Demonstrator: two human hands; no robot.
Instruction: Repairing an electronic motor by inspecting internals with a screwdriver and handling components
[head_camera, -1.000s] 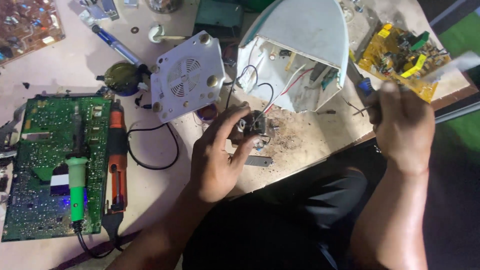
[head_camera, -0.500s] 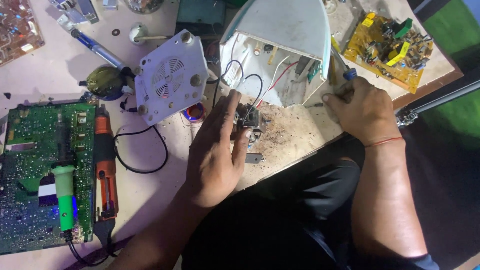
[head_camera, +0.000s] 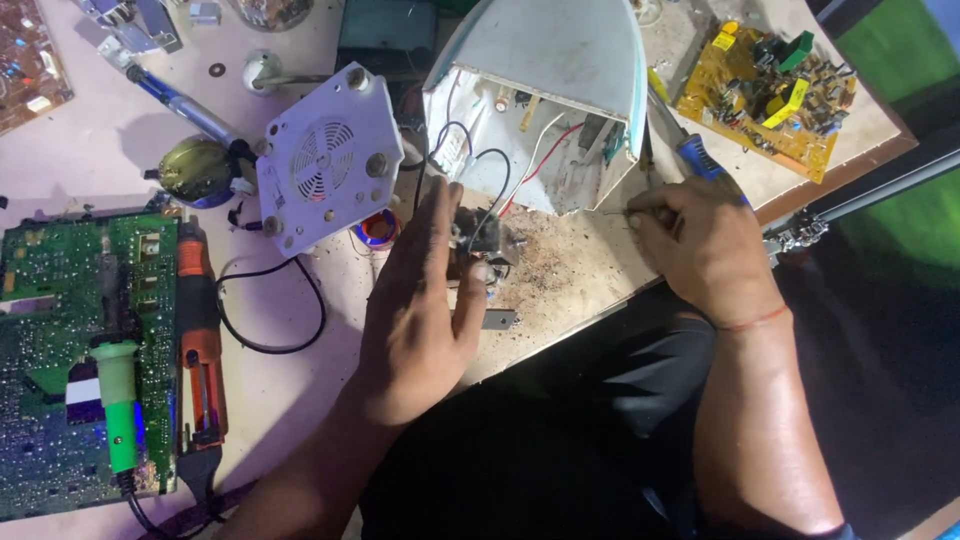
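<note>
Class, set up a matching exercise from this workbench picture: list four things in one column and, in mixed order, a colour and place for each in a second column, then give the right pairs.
Things
1. circuit board at far left
2. circuit board at top right
3. fan plate
4. soldering iron handle

Descriptions
A. white, standing tilted left of the open housing
B. bright green, lying on the left board
C. yellow, at the bench's far corner
D. dark green, beside an orange tool

Pairs: 1-D, 2-C, 3-A, 4-B
</note>
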